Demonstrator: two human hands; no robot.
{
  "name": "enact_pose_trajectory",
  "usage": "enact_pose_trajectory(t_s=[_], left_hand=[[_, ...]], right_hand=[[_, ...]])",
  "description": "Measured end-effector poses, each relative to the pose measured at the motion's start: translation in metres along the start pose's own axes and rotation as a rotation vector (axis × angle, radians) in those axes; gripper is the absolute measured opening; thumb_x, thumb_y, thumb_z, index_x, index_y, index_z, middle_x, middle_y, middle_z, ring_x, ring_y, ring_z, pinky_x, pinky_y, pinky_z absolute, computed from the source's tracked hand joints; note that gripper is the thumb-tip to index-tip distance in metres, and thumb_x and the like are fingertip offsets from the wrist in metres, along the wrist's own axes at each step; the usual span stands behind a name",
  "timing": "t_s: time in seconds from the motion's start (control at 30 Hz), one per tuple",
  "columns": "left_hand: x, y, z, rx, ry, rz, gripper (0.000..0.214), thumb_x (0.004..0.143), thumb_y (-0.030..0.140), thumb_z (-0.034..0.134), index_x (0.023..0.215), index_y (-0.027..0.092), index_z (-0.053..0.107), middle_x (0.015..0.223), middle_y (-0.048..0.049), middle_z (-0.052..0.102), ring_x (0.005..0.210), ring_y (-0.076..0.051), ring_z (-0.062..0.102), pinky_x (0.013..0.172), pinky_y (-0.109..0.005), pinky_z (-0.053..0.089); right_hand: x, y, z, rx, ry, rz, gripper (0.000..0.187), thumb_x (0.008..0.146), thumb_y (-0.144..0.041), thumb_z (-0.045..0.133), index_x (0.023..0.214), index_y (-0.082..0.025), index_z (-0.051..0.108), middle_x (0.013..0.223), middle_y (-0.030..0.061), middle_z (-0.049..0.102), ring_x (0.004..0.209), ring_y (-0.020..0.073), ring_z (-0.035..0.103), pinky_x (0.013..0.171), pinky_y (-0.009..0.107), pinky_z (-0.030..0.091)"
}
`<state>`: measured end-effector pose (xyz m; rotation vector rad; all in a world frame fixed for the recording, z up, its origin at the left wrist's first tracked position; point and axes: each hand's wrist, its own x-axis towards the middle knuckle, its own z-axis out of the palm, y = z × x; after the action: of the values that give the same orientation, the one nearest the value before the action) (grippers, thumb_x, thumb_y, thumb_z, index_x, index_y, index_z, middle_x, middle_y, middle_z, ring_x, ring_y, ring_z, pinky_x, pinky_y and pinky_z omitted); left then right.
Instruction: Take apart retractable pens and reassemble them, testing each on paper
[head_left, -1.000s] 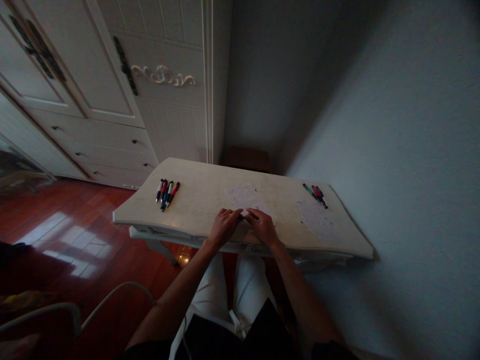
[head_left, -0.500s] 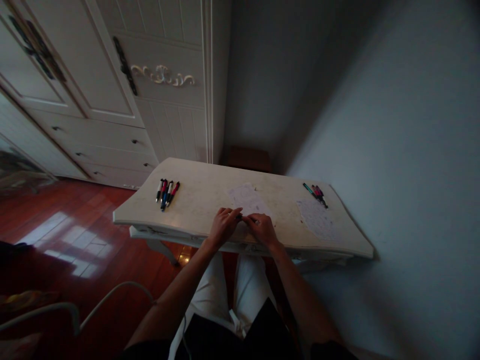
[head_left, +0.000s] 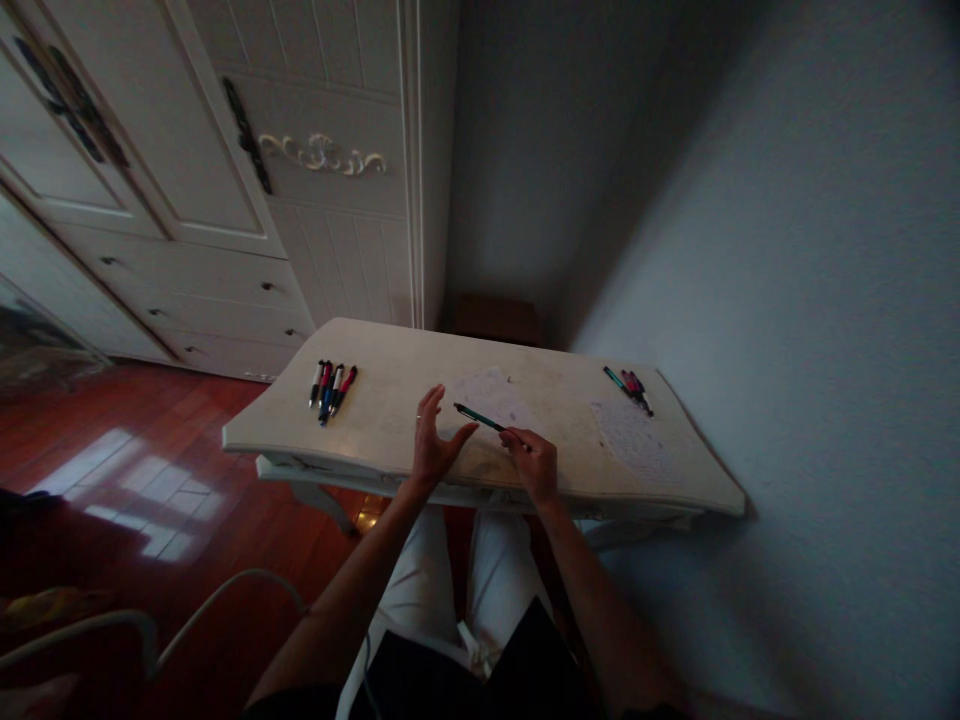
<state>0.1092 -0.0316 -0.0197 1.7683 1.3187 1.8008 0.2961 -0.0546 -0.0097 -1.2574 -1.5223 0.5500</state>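
Observation:
My right hand (head_left: 534, 462) grips a green pen (head_left: 481, 416) near one end, its other end pointing left and away from me. My left hand (head_left: 436, 440) is open just left of the pen, thumb and fingers spread apart, holding nothing. Beneath the pen lies a sheet of paper (head_left: 495, 390) with faint writing. To the right, a second written sheet (head_left: 634, 440) rests on the white table (head_left: 397, 365). Several pens (head_left: 631, 388), one of them green, lie at that sheet's top edge. On the left side is a group of red, white and blue pens (head_left: 330, 390).
Behind the table stands a white wardrobe (head_left: 337, 230) with dark handles. A grey wall (head_left: 825, 300) runs along the right end. A white curved metal bar (head_left: 217, 590) is at lower left, over the reddish wooden floor (head_left: 247, 520).
My hands were together over a small part of something dark. Now they are apart: my left hand has opened and moved left, and the green pen shows in my right hand.

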Motion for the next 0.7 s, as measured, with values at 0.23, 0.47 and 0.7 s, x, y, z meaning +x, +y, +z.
enact_pose_trajectory(t_s=[0.23, 0.47, 0.7], left_hand=[[-0.005, 0.010, 0.019, -0.697, -0.068, -0.599, 0.045, 0.067, 0.046, 0.078, 0.096, 0.015, 0.063, 0.077, -0.0027, 0.064, 0.069, -0.015, 0.063, 0.060, -0.026, 0.051], [-0.005, 0.017, 0.035, -0.925, -0.086, -0.703, 0.037, 0.062, 0.037, 0.083, 0.086, 0.015, 0.066, 0.068, 0.0018, 0.062, 0.053, -0.006, 0.052, 0.053, -0.020, 0.041], [-0.003, 0.024, 0.021, -0.999, -0.259, -0.637, 0.056, 0.068, 0.034, 0.081, 0.118, 0.015, 0.062, 0.097, -0.0116, 0.072, 0.069, -0.012, 0.061, 0.066, -0.026, 0.046]], right_hand=[[-0.009, 0.003, 0.002, -0.035, 0.057, -0.067, 0.029, 0.084, -0.046, 0.064, 0.088, -0.021, 0.076, 0.084, 0.0078, 0.075, 0.075, 0.0218, 0.068, 0.070, 0.032, 0.050], [-0.015, -0.008, 0.000, -0.031, 0.017, 0.059, 0.035, 0.085, -0.049, 0.060, 0.076, -0.018, 0.075, 0.068, 0.0052, 0.071, 0.064, 0.0179, 0.063, 0.063, 0.027, 0.046], [-0.023, -0.021, 0.001, 0.284, -0.065, 0.371, 0.051, 0.083, -0.059, 0.056, 0.061, -0.015, 0.071, 0.049, 0.0029, 0.060, 0.048, 0.0137, 0.054, 0.050, 0.025, 0.041]])
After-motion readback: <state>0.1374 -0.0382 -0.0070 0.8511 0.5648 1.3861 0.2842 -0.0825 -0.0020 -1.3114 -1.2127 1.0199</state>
